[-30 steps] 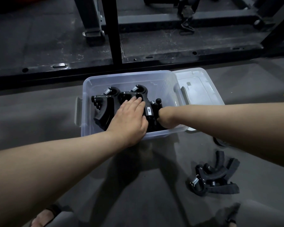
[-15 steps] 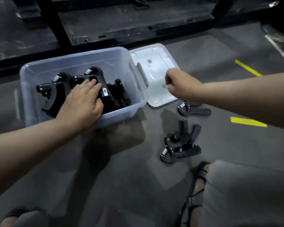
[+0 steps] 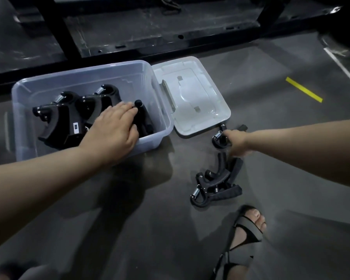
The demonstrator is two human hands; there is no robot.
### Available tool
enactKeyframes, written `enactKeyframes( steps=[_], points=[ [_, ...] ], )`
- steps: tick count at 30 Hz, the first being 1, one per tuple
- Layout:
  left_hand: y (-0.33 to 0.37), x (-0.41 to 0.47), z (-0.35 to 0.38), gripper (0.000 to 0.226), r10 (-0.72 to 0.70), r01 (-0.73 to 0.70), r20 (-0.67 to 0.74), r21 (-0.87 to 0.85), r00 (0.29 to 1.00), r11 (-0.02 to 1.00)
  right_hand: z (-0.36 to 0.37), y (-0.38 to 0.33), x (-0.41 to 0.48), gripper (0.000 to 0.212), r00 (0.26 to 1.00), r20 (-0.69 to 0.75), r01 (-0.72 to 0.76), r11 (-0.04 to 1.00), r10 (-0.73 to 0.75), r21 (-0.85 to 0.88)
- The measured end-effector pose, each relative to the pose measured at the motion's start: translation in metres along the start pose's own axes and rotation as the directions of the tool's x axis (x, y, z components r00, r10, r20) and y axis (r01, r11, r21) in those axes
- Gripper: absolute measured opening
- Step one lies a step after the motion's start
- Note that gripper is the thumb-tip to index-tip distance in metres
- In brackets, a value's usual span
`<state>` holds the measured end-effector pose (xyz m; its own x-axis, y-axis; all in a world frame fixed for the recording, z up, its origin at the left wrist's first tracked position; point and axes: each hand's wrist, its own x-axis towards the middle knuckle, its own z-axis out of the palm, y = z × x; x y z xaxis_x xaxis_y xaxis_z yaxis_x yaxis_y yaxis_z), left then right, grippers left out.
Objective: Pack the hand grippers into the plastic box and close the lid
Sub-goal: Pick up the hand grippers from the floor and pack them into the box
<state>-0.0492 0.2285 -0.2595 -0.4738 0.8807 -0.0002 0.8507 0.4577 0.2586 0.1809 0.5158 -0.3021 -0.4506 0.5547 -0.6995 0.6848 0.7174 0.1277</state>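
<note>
Gym floor [image 3: 129, 229] held the plastic box [image 3: 150, 141]; at its three o'clock a loose hand gripper [image 3: 218, 138] lay under the right hand [image 3: 236, 141], grip unclear; left hand [image 3: 115, 128] pressed flat inside.

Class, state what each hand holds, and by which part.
The right hand grips a hand gripper on the floor by its handles, beside the spring. The left hand holds nothing; its fingers rest on packed grippers.
</note>
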Motion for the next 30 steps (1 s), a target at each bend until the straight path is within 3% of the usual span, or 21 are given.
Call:
enactKeyframes(
  steps=[3,7,10,12,19,22,24,26,28,30],
  points=[
    [0.001,0.002,-0.001,0.061,-0.013,0.013,-0.006,-0.012,1.000,1.000,-0.002,0.007,0.012,0.067,0.993,-0.117,-0.035,0.987,0.017,-0.154],
    [0.001,0.003,0.002,0.061,-0.004,0.004,-0.012,-0.004,1.000,1.000,0.007,0.009,0.018,0.086,0.997,-0.069,-0.053,0.959,0.035,-0.277],
    [0.001,0.003,0.001,0.062,-0.018,0.018,-0.011,-0.010,1.000,1.000,0.022,0.011,0.020,0.057,0.981,-0.192,-0.033,0.956,-0.024,-0.291],
    [0.002,0.003,0.001,0.063,-0.013,0.013,-0.017,-0.008,1.000,1.000,0.028,0.009,0.017,0.052,0.974,-0.219,-0.018,0.951,-0.053,-0.309],
    [0.001,0.003,0.001,0.063,-0.009,0.009,-0.020,-0.011,1.000,1.000,0.005,0.008,0.005,0.087,0.930,-0.285,0.101,0.905,-0.234,-0.414],
    [0.000,0.002,-0.002,0.063,-0.014,0.014,-0.015,-0.018,1.000,1.000,-0.019,0.006,-0.006,0.096,0.972,-0.092,0.198,0.964,-0.217,-0.179],
    [-0.003,-0.001,-0.005,0.064,0.006,-0.006,0.004,-0.012,1.000,1.000,-0.037,0.007,-0.023,0.083,0.993,0.051,0.095,0.985,-0.104,0.144],
    [-0.012,-0.011,-0.010,0.064,0.047,-0.047,0.002,0.019,0.999,0.999,-0.053,0.010,-0.039,0.058,0.971,0.222,-0.034,0.862,-0.092,0.506],
    [-0.028,-0.027,-0.015,0.063,0.058,-0.056,-0.023,0.063,0.998,0.996,-0.069,0.013,-0.057,0.044,0.927,0.319,-0.162,0.552,-0.199,0.818],
    [-0.044,-0.044,-0.022,0.063,0.026,-0.024,-0.024,0.090,0.999,0.996,-0.088,0.013,-0.076,0.036,0.873,0.305,-0.249,0.190,-0.381,0.950]
  ],
)
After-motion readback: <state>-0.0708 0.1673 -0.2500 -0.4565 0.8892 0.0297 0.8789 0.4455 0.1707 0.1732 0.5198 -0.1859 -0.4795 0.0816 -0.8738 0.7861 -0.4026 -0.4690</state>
